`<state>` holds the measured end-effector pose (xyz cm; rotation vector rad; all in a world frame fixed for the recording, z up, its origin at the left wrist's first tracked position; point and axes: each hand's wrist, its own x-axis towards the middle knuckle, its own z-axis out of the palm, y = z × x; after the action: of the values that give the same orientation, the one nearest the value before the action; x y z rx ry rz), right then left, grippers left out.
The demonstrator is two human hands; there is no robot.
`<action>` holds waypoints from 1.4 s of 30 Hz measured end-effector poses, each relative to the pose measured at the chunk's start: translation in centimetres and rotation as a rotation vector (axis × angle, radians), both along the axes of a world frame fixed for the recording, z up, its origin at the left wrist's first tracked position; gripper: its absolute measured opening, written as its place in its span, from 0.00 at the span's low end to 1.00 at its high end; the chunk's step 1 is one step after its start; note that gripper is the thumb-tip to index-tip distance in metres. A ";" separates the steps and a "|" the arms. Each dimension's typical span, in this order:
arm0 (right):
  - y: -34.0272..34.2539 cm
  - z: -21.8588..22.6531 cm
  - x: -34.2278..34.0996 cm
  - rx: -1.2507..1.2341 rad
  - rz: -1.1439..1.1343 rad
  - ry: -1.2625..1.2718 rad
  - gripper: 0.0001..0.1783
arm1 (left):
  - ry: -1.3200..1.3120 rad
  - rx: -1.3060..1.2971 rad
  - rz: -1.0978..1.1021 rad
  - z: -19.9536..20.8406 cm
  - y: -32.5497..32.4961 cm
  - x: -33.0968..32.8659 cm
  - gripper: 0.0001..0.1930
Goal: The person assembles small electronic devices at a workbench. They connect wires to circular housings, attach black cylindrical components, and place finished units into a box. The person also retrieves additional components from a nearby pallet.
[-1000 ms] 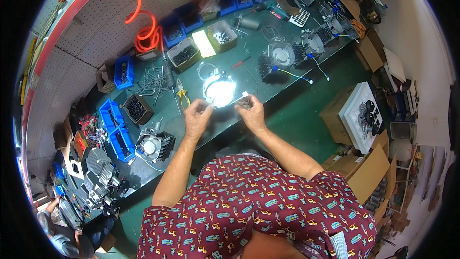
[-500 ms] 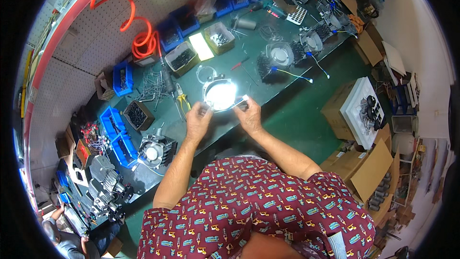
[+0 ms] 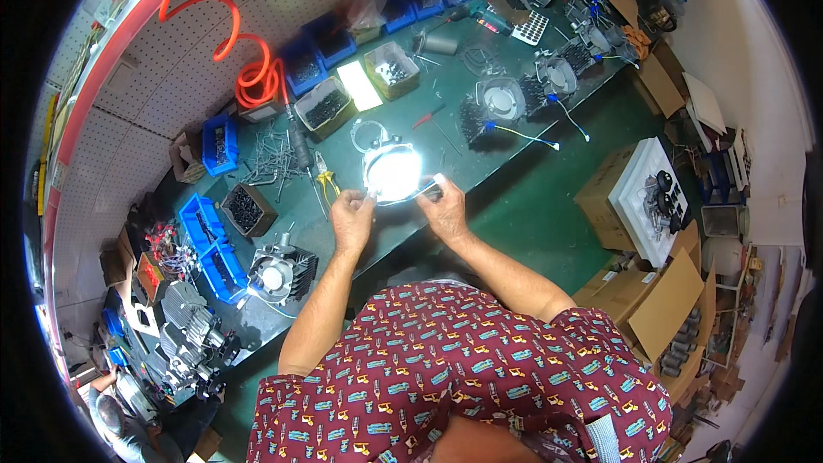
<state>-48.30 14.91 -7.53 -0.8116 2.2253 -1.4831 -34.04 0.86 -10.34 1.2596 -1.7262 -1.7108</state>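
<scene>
In front of me at the workbench edge lies a round metal motor housing (image 3: 393, 173), its face washed out by glare. My left hand (image 3: 351, 221) is closed at the housing's lower left rim, fingertips pinched together; what they hold is hidden. At the lower right rim, my right hand (image 3: 444, 211) pinches a thin cable with a white end (image 3: 441, 180) showing above the fingers. Just left of the housing lie yellow-handled pliers (image 3: 325, 178). A thin loop of clear tubing or wire (image 3: 369, 135) lies behind it.
Similar finned motors stand at the left (image 3: 279, 273) and right (image 3: 500, 101). Blue bins (image 3: 204, 227) and a box of dark screws (image 3: 326, 106) line the back and left. An orange coiled air hose (image 3: 257, 77) hangs above a driver (image 3: 298, 141). Another person (image 3: 116, 420) is at lower left.
My left hand has shifted slightly down and left. My right hand has barely moved, and the white cable end sits a little lower. The person at lower left has changed posture.
</scene>
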 end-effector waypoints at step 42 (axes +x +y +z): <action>7.6 9.5 2.3 -0.483 0.665 -0.610 0.17 | 0.486 0.682 0.134 13.1 12.7 11.4 0.09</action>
<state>-45.98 22.49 1.95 -0.9429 1.0290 -1.6234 -22.62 13.54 2.78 1.0319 -0.7851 -2.3677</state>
